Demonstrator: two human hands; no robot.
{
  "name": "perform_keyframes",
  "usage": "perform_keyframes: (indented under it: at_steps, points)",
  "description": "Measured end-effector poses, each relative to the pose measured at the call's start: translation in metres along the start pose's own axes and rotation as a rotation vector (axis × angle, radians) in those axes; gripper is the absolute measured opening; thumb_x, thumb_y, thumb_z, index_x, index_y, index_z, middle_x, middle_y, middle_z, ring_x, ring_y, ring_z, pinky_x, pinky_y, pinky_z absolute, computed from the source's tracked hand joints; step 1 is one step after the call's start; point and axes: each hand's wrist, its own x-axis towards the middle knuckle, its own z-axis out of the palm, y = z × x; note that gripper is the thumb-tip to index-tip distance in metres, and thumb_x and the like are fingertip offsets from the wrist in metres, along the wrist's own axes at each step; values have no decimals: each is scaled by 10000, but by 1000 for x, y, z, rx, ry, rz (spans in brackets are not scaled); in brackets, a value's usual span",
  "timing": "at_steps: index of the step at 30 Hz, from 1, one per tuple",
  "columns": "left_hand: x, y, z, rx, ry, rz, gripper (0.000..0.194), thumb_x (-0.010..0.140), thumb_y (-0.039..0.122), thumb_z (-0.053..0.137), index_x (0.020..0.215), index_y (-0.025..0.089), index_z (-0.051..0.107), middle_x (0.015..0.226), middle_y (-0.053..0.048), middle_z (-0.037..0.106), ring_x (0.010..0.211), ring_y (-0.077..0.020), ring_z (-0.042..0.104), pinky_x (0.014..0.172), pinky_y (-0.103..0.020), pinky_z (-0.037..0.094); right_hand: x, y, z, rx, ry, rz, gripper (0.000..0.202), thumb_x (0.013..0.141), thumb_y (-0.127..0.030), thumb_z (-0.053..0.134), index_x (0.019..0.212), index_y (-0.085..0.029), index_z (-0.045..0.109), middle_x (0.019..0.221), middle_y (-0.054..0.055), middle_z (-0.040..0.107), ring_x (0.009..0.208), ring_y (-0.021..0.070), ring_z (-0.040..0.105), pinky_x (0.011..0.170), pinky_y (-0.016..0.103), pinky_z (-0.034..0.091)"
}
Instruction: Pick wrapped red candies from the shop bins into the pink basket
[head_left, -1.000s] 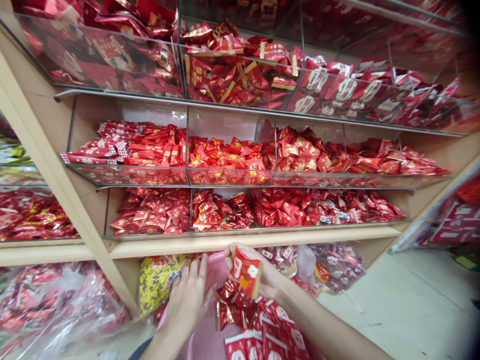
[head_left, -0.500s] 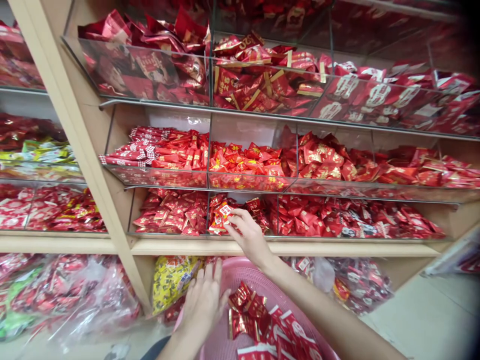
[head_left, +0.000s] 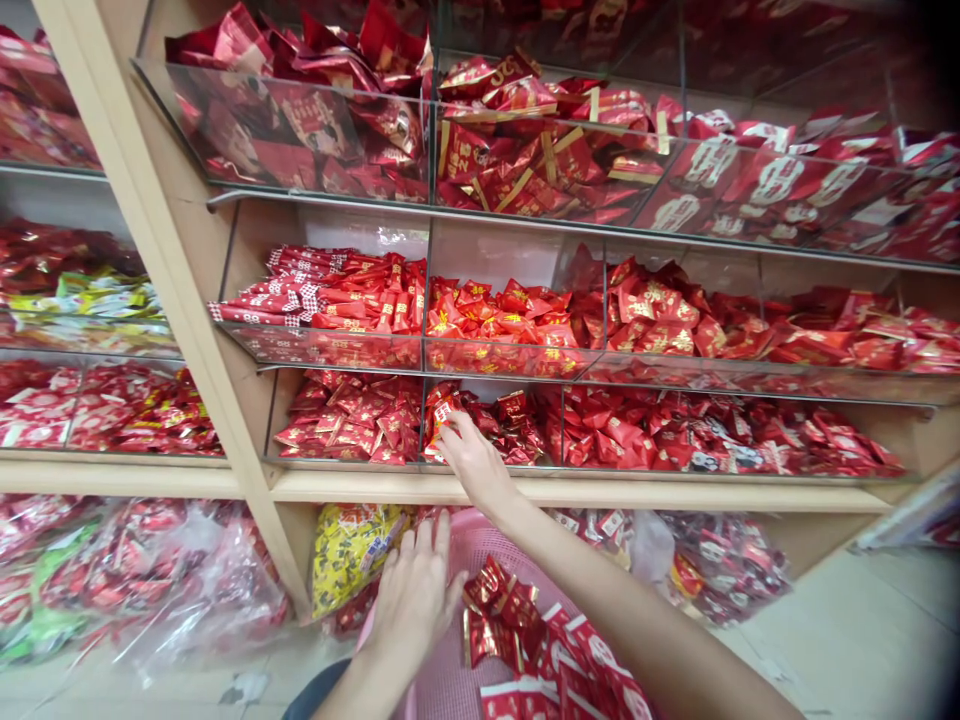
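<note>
One packet [head_left: 437, 417] meets the right hand [head_left: 475, 466], moved from over the pink basket [head_left: 442, 682] to beyond it, grip I can't tell; left hand [head_left: 411, 592] spread at basket's rim.

Basket [head_left: 476, 530] pink, mesh pattern; foil pkts [head_left: 491, 640] in it dk red w/ gold edges, flat pkts [head_left: 592, 655] red & white. Pkt [head_left: 441, 412] at R fingers [head_left: 460, 428] orangey-red w/ white patch. Bag [head_left: 346, 565] yellow w/ blk specks. Shelf [head_left: 600, 493] lt tan.
</note>
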Motion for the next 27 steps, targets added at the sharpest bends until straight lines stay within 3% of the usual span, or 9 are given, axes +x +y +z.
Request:
perform_keyframes:
  at_steps: [8, 20, 24, 27]
  points:
    - [-4, -2, -5, 16, -7, 4, 592, 837, 278, 418, 1385, 89, 297, 1318, -192, 464, 1177, -325, 454, 938, -434, 419, -2, -5, 1, -211, 1, -132, 264, 929, -270, 373, 1044, -147, 576, 1114, 110, 572, 879, 205, 502, 757, 348, 370]
    - [-8, -9, -5, 13, 49, 7, 593, 838, 297, 417, 1381, 90, 300, 1278, -185, 491, 1169, -312, 460, 932, -425, 417, -17, 1, -17, -138, -26, -134, 334, 923, -245, 373, 1244, -210, 461, 1255, 108, 510, 919, 210, 504, 774, 350, 331]
    - [-12, -19, -10, 15, 39, -11, 576, 848, 322, 411, 1370, 95, 321, 1282, -185, 493, 1159, -311, 472, 916, -419, 423, -46, 14, -37, -44, 23, -71, 364, 913, -237, 386, 1269, -200, 455, 1279, 127, 486, 981, 216, 522, 842, 377, 346]
    - [-16, -30, -13, -11, 41, -3, 556, 867, 338, 383, 1358, 80, 336, 1280, -188, 497, 1146, -301, 489, 910, -396, 428, -89, 31, -52, 38, 35, 64, 369, 887, -218, 418, 1251, -196, 474, 1246, 135, 501, 1054, 234, 507, 873, 401, 372]
